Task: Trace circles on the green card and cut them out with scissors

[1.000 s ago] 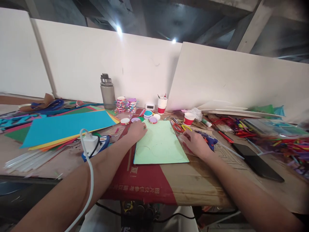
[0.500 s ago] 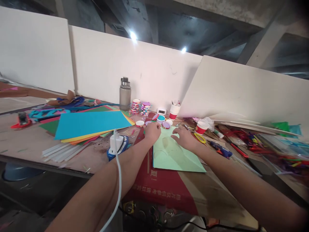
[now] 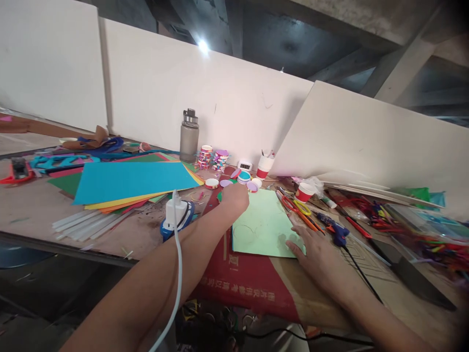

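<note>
A light green sheet of paper (image 3: 262, 220) with faint drawn circles lies before me, a blue edge showing under its left side. My left hand (image 3: 236, 199) is curled closed at the sheet's far left corner. Its fingertips are hidden, so I cannot make out what they hold, if anything. Over the near right edge of the sheet my right hand (image 3: 313, 247) rests with fingers apart, holding nothing. Just beyond the left hand are small round paper-cup pieces with a blue disc (image 3: 244, 175) and a purple disc (image 3: 252, 187).
Coloured paper (image 3: 128, 183), white sticks (image 3: 84, 227) and a plugged white adapter (image 3: 175, 213) with a cable are at left. A bottle (image 3: 189, 139) stands behind. To the right lie yellow-handled scissors (image 3: 302, 207), a red-white paper cup (image 3: 305, 192), a glue gun (image 3: 335, 230) and a dark blade-like strip (image 3: 414, 274).
My right hand has moved back and right, from the sheet's far right corner to its near right edge. The left hand stays at the far left corner, fingers more curled.
</note>
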The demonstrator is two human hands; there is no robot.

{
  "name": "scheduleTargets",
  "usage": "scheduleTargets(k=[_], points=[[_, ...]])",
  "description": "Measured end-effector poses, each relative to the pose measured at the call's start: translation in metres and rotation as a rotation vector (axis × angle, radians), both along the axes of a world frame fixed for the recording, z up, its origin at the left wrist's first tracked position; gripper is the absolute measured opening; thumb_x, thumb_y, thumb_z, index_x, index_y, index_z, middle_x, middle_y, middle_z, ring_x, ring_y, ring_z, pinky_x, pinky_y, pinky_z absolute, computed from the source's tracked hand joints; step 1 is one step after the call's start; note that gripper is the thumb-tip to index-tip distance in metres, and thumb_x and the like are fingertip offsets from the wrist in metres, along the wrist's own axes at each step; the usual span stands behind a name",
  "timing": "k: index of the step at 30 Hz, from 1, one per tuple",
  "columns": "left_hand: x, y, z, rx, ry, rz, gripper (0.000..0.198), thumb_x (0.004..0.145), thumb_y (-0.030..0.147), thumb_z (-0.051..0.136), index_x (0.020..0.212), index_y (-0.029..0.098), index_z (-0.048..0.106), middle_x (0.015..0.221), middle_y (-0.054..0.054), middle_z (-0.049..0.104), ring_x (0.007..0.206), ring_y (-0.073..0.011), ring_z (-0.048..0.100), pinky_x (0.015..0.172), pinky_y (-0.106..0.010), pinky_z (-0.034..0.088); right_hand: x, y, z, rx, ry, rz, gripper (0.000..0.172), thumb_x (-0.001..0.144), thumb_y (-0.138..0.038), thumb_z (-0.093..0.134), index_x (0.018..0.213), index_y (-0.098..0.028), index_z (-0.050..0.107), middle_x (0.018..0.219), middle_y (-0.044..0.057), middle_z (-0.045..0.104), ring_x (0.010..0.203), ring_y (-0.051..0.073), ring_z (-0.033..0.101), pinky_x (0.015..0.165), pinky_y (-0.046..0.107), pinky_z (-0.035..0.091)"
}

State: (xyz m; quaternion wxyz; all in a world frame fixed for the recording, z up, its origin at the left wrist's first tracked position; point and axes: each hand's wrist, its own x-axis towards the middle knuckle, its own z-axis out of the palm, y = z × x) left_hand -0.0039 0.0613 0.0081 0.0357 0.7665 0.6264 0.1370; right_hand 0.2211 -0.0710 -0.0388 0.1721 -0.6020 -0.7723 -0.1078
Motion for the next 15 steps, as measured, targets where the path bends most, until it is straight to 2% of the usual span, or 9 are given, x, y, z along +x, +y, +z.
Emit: scheduleTargets(k=[4, 8, 11, 15], points=[[0.006, -0.006, 0.004, -0.035, 0.030, -0.006, 0.038, 0.089, 0.039, 0.059, 0.113, 0.012, 0.071, 0.110, -0.024, 0.070, 0.107, -0.0341, 0.066, 0.084, -0.039, 0.052, 0.000, -0.003, 0.000, -0.063, -0.013, -0.035, 0.043, 0.091, -0.039, 0.051, 0.130, -0.021, 0.059, 0.115, 0.017, 0.071, 0.124, 0.036, 0.058, 0.106, 0.051, 0.042], [0.010, -0.008, 0.006, -0.050, 0.056, -0.028, 0.040, 0.087, 0.046, 0.060, 0.111, 0.016, 0.072, 0.110, -0.021, 0.071, 0.107, -0.0335, 0.066, 0.087, -0.040, 0.051, -0.006, 0.000, 0.003, -0.119, 0.099, -0.072, 0.041, 0.089, -0.036, 0.055, 0.125, -0.018, 0.060, 0.125, 0.018, 0.067, 0.128, 0.035, 0.055, 0.109, 0.049, 0.040], [0.011, -0.008, 0.007, -0.066, 0.079, -0.026, 0.042, 0.087, 0.048, 0.060, 0.111, 0.015, 0.072, 0.111, -0.021, 0.070, 0.108, -0.0343, 0.065, 0.089, -0.040, 0.051, -0.007, 0.007, 0.010, -0.188, 0.338, -0.123, 0.045, 0.084, -0.036, 0.060, 0.124, -0.016, 0.057, 0.127, 0.019, 0.066, 0.124, 0.033, 0.059, 0.105, 0.047, 0.044], [0.011, -0.007, 0.006, -0.065, 0.077, -0.013, 0.041, 0.089, 0.046, 0.059, 0.113, 0.015, 0.072, 0.112, -0.022, 0.070, 0.109, -0.0346, 0.065, 0.088, -0.041, 0.051, -0.001, 0.019, 0.022, -0.380, 0.871, -0.283, 0.048, 0.082, -0.036, 0.063, 0.124, -0.017, 0.050, 0.112, 0.016, 0.072, 0.098, 0.028, 0.071, 0.083, 0.041, 0.056]])
